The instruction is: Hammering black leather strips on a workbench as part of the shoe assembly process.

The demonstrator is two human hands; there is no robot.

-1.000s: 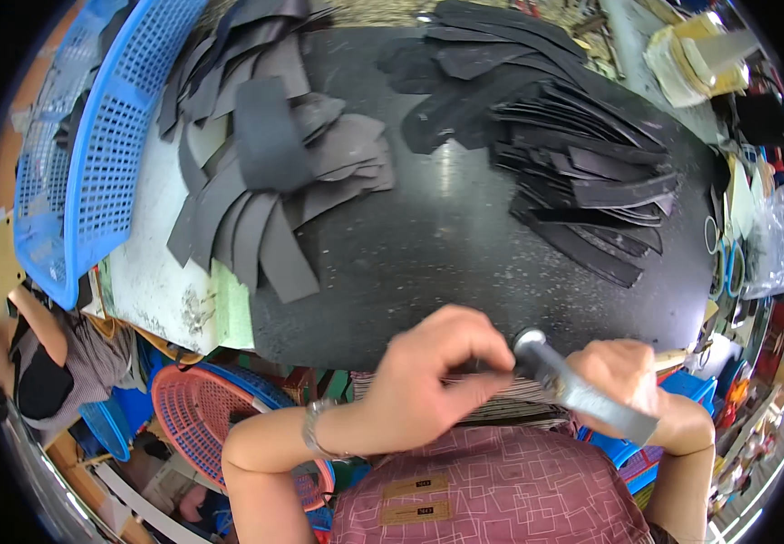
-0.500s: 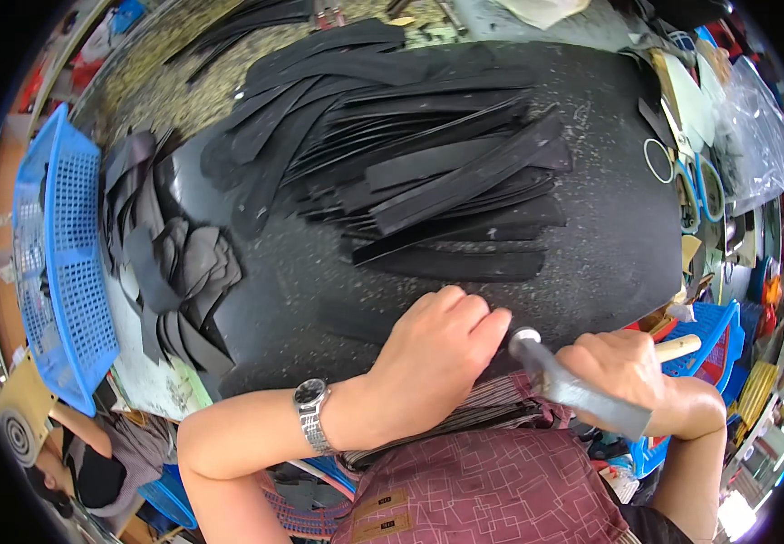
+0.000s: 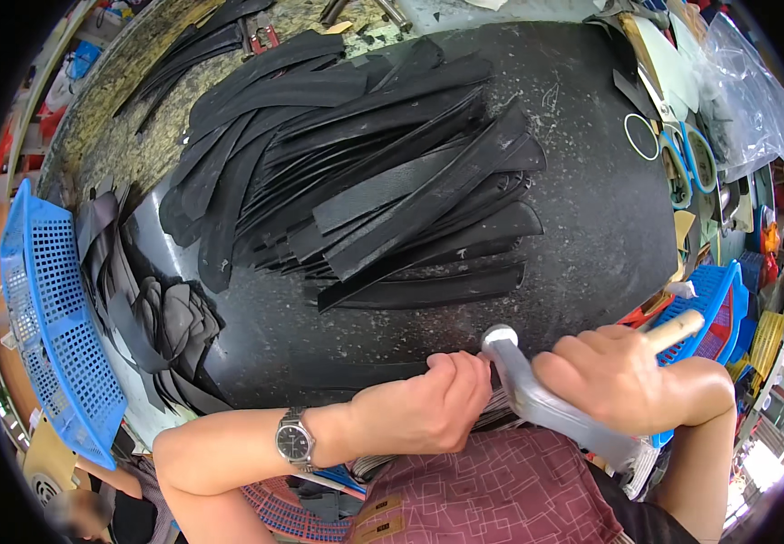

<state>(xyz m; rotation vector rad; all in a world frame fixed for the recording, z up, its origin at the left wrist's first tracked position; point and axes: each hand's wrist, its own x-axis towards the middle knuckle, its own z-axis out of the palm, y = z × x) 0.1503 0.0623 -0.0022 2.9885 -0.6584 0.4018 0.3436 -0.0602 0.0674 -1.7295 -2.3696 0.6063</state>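
Observation:
My right hand (image 3: pixel 605 376) is wrapped round the pale wooden handle of a hammer (image 3: pixel 537 390). The hammer's grey metal head slants past my knuckles, its round face at the near edge of the black work surface (image 3: pixel 591 218). Just left of that face, my left hand (image 3: pixel 424 403) is closed, fingers curled in; what they hold, if anything, is hidden. A watch (image 3: pixel 294 441) is on my left wrist. Beyond both hands lies a fanned pile of black leather-like strips (image 3: pixel 392 195), several overlapping.
Curled dark strips (image 3: pixel 170 322) are heaped at the left, beside a blue plastic basket (image 3: pixel 70 317). At the right lie blue-handled scissors (image 3: pixel 700 159), a white ring (image 3: pixel 641 136) and clear plastic (image 3: pixel 754 109). Another blue basket (image 3: pixel 705 299) stands near my right forearm. Another person (image 3: pixel 125 508) sits at lower left.
The view has shifted, so the strips appear farther left. My left hand has turned and come nearer my body, its fingers still curled. The hammer stays in my right hand, its face close to my left fingers.

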